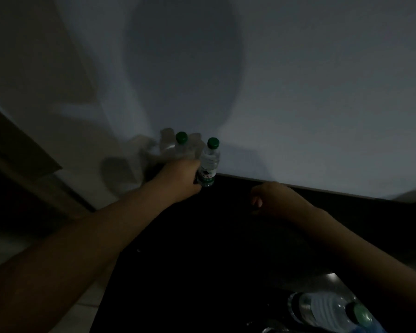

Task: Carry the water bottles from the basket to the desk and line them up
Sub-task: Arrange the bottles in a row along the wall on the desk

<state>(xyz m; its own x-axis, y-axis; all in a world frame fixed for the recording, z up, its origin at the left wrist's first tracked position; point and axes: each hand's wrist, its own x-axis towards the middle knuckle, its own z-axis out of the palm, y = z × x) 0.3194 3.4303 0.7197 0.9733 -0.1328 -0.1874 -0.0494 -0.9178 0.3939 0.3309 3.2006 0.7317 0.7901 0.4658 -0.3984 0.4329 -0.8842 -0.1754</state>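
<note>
The scene is dim. Two clear water bottles with green caps stand upright at the far edge of the dark desk [226, 236], against the white wall. My left hand [180, 176] is wrapped around the lower part of the right-hand bottle [210, 162]. The other bottle [181, 144] stands just behind and to its left, partly hidden by my hand. My right hand [271, 195] hovers over the desk to the right, fingers curled, holding nothing. Another bottle [327, 313] lies on its side at the bottom right; what holds it is too dark to tell.
A white wall [298, 92] rises directly behind the desk's far edge. A dark door or cabinet [15, 164] stands at the left. Pale floor tiles [82, 308] show left of the desk.
</note>
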